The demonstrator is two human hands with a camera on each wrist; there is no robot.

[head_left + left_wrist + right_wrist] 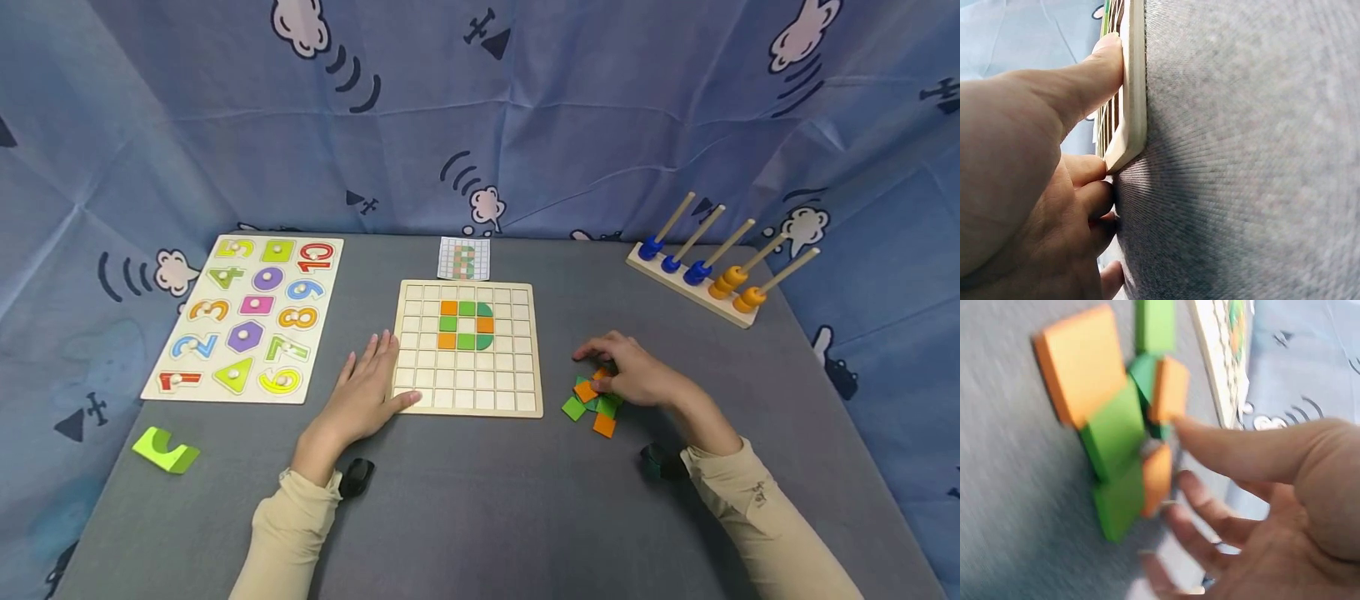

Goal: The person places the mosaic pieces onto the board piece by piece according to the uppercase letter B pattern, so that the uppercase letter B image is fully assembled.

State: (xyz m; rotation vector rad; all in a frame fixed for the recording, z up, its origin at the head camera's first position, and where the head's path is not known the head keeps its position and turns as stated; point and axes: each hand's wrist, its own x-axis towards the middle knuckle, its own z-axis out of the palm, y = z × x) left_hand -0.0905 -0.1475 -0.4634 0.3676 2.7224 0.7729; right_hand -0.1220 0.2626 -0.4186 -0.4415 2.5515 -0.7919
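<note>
My left hand (362, 393) lies with outstretched fingers along the left side of a wooden grid board (465, 379). Its thumb rests over the board's edge (1137, 81) in the left wrist view. Orange, light green and dark green pieces, the dark ones curved, form a ring on the grid. My right hand (637, 373) is over a loose pile of tiles to the board's right, fingers apart and slightly bent. In the right wrist view, the thumb tip is at a small orange tile (1170, 390); contact is unclear. Light green tiles (1116, 434) lie beside it, partly overlapping.
A pattern card (463, 258) stands behind the board. At the left are a number-and-shape puzzle (324, 321) and a bright green arched block (165, 451). A peg counter with blue and orange rings (693, 283) occupies the back right, before a blue cloth.
</note>
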